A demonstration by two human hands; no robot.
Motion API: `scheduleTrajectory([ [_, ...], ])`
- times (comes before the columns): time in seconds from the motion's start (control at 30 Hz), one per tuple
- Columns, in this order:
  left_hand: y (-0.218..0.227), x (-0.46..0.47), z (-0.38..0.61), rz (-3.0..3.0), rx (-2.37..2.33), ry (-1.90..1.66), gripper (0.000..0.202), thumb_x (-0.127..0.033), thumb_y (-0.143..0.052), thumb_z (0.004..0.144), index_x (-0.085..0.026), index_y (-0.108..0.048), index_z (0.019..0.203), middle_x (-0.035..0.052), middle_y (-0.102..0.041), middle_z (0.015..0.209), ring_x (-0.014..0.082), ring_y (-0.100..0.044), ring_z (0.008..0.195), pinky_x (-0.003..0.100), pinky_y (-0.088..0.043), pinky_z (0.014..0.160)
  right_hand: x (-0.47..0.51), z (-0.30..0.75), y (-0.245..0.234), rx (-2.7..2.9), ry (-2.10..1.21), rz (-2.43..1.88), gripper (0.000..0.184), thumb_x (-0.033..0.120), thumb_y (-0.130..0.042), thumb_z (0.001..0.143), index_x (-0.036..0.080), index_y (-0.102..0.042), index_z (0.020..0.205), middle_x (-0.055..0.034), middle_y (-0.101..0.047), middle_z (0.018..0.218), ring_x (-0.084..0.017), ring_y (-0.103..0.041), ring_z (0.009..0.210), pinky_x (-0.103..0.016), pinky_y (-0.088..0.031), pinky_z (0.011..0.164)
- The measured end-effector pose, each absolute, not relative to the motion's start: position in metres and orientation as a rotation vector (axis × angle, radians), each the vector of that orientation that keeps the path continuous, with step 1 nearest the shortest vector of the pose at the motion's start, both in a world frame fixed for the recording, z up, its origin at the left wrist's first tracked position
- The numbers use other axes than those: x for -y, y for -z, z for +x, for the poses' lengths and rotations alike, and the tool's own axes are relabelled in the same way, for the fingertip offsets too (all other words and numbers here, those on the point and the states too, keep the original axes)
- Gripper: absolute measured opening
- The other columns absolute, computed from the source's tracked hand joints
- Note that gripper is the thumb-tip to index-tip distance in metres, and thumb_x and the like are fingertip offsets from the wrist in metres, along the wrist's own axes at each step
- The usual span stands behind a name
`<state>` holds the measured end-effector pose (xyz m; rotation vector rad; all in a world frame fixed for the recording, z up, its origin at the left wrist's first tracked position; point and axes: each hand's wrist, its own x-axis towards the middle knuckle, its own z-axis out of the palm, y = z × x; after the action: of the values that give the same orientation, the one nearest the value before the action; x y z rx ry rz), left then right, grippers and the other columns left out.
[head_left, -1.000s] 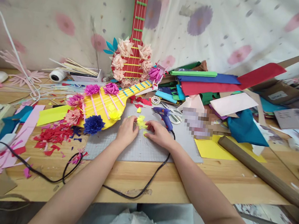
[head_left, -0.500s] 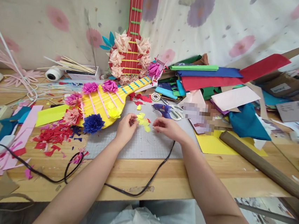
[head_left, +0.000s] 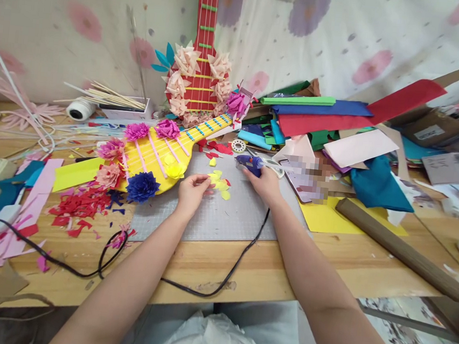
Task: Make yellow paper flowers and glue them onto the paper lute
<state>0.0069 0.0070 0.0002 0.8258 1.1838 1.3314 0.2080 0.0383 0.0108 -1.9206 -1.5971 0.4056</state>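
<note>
My right hand [head_left: 266,185] is closed round the blue hot glue gun [head_left: 251,165], whose nozzle end points left above the grey cutting mat [head_left: 248,225]. Its black cord runs down from below my wrist. My left hand [head_left: 193,190] is in a pinch, thumb against fingers, at the left edge of several yellow paper petals [head_left: 222,184]. What sits between those fingertips is too small to make out. One more yellow piece [head_left: 212,162] lies farther back. Left of my hand rests a yellow paper instrument [head_left: 153,159] with a dark blue flower [head_left: 142,187].
A red instrument [head_left: 197,82] with peach flowers leans on the curtain. Red scraps [head_left: 78,206] lie on the left. To the right are a phone [head_left: 304,182], coloured paper and a brown roll [head_left: 401,248]. The black cord [head_left: 218,292] loops along the table's front.
My right hand has moved back from beside the yellow petals and taken hold of the glue gun. My left hand stays pinched by the petals, nearly in place.
</note>
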Motion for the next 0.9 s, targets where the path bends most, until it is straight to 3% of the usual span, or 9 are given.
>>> scheduleTrajectory([
  [0.13,0.000,-0.007,0.009,0.857,-1.235,-1.346,0.019,-0.023,-0.070,0.061,-0.013,-0.060,0.075,0.0027,-0.062,0.071,0.0181,-0.066,0.067,0.028,-0.053,0.053,-0.022,0.210,-0.024,1.470,-0.816,-1.677,0.044,0.056,-0.060,0.069,0.015,-0.064,0.086,-0.0050,-0.062,0.071,-0.016,-0.054,0.060,-0.028,-0.041,0.055],
  [0.27,0.002,-0.008,0.012,0.906,-1.274,-1.352,0.018,-0.023,-0.067,0.063,-0.014,-0.059,0.076,0.0019,-0.061,0.069,0.0183,-0.066,0.066,0.023,-0.050,0.044,-0.004,0.212,-0.036,1.612,-1.108,-1.499,0.043,0.055,-0.066,0.063,0.015,-0.063,0.077,-0.0012,-0.057,0.059,-0.010,-0.047,0.051,-0.024,-0.037,0.048],
  [0.9,0.003,-0.009,0.012,0.879,-1.262,-1.376,0.021,-0.026,-0.069,0.061,-0.014,-0.059,0.074,0.0007,-0.060,0.065,0.0166,-0.064,0.064,0.023,-0.050,0.042,-0.005,0.212,-0.029,1.741,-1.017,-1.535,0.043,0.053,-0.067,0.064,0.018,-0.067,0.089,-0.0026,-0.063,0.070,-0.016,-0.057,0.068,-0.028,-0.045,0.063],
])
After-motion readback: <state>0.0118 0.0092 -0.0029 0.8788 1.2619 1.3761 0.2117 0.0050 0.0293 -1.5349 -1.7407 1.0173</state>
